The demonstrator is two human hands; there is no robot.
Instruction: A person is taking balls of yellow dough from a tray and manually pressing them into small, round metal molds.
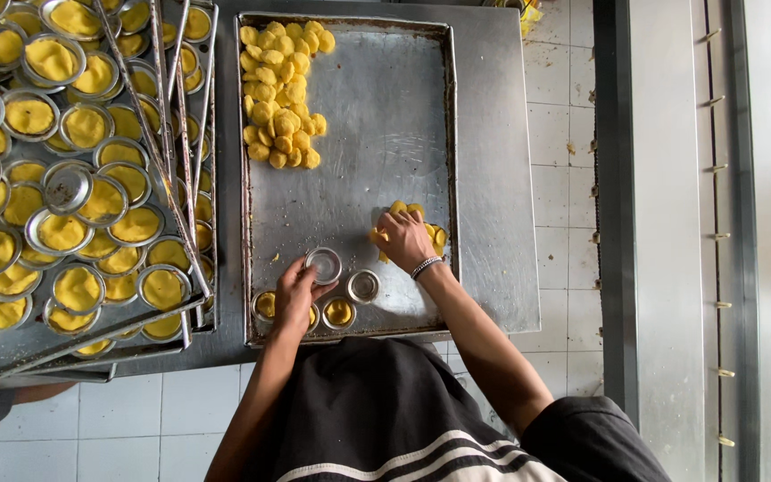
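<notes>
Nearest the camera, along the tray's point(493, 178) front edge, stand filled tins point(339, 312), each holding yellow dough, with one empty tin point(363, 286) just behind them. The left hand point(294, 299) rests over the leftmost filled tin and pinches a bare tin point(324, 265) by its rim with thumb and fingers, closed lightly on it and holding it just above or on the tray; which, cannot be told. The right hand point(403, 239), a bracelet point(426, 266) at its wrist, lies curled over a small dough heap point(435, 234) near the tray's right wall, fingers bent down onto the pieces; whether a piece is already gripped is hidden under the palm. Judgement: the step in hand is loading one piece into the bare tin. To do it well, the right hand should lift a single piece clear of the heap, not a clump, while the left keeps the tin level and steady by the rim, thumb out of the cup. The piece should go in centred and be pressed evenly, then the tin set in line beside the empty one without knocking the filled row. Farther back a large dough pile point(280, 94) lies at the tray's far left corner. To the left, stacked racks point(185, 152) carry many filled tins.
</notes>
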